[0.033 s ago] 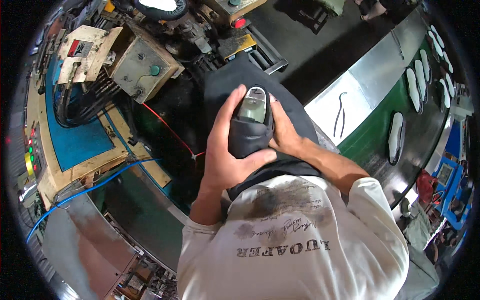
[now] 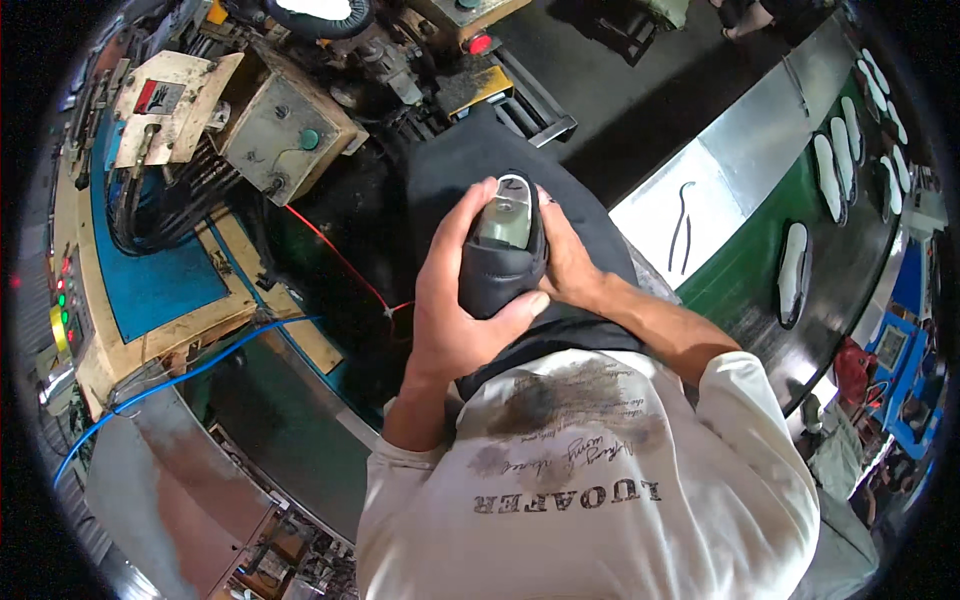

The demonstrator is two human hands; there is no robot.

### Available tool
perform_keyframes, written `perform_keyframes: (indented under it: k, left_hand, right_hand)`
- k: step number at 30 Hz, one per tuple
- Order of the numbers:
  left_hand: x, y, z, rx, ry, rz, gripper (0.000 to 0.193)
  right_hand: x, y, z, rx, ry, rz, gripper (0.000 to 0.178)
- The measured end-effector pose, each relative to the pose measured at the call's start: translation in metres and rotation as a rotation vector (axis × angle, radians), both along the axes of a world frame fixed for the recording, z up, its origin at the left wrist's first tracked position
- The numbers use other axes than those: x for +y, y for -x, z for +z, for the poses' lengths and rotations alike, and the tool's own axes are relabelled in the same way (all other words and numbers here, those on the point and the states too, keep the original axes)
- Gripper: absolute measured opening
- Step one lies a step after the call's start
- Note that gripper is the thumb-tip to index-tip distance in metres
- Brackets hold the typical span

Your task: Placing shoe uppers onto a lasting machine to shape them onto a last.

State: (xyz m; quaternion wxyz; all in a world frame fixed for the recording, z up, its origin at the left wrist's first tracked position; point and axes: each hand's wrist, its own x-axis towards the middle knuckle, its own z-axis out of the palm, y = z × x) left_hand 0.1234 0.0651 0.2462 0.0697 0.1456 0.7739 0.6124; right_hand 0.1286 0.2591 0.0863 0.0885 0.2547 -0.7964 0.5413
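While both bare hands wrap a black shoe (image 2: 497,278), it sits right in front of the person's belly, above the dark cloth (image 2: 575,195) over their lap; whether it rests there, I can't tell. The left hand (image 2: 440,315) spans its near side, thumb laid across, fingers reaching forward along its edge; the right hand (image 2: 570,250) presses the other flank, so it is firmly grasped from both sides. A pale green block (image 2: 508,222) fills the opening, and I'd guess it makes the whole thing fairly weighty and stiff at the core. The black skin looks soft, creased near the thumb, perhaps a little slick, hardly fragile. I'd take it by the flanks, as these hands do, where the block backs the grip.

Just to the right, a bright metal sheet (image 2: 652,222) carries a thin hooked tool (image 2: 683,230). Beyond that runs a green strip (image 2: 728,262), then a dark shiny surface with pale-bottomed shoes (image 2: 793,275) scattered along it. Over on the left stand a grimy grey box (image 2: 275,160) with a green button, a blue mat (image 2: 165,290) and a looping blue cable (image 2: 200,369).
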Motion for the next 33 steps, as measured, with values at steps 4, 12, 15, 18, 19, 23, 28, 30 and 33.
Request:
perform_keyframes:
  k: [4,12,15,18,19,23,28,30,33]
  left_hand:
    - [0.004,-0.012,-0.006,0.243,0.072,0.031,0.087]
    - [-0.008,-0.005,-0.029,-0.151,-0.527,0.003,0.11]
    - [-0.011,-0.001,-0.095,-0.337,-0.429,0.105,0.095]
    - [-0.002,0.004,-0.113,-0.356,-0.382,0.197,0.07]
    - [0.0,0.003,-0.113,-0.456,-0.37,0.215,0.066]
    - [0.002,0.004,-0.14,-0.585,-0.416,0.188,0.061]
    - [0.0,0.005,-0.14,-0.764,-0.484,0.228,0.068]
    - [-0.001,0.007,-0.135,-0.754,-0.432,0.157,0.068]
    - [0.001,0.011,-0.122,-0.799,-0.454,0.164,0.064]
  right_hand:
    - [-0.002,-0.004,-0.013,-0.102,0.009,0.08,0.108]
    - [0.006,0.004,0.024,-0.033,-0.001,0.017,0.105]
    - [0.008,0.023,0.077,-0.154,-0.036,-0.035,0.097]
    - [0.014,0.04,0.084,-0.39,0.0,-0.117,0.069]
    - [0.021,0.047,0.074,-0.52,0.033,-0.109,0.067]
    - [0.029,0.053,0.05,-0.718,0.033,-0.097,0.063]
    - [0.046,0.044,0.049,-0.808,-0.165,-0.047,0.067]
    - [0.053,0.048,0.055,-0.94,-0.159,0.037,0.072]
    - [0.038,0.025,0.078,-0.251,-0.431,0.084,0.09]
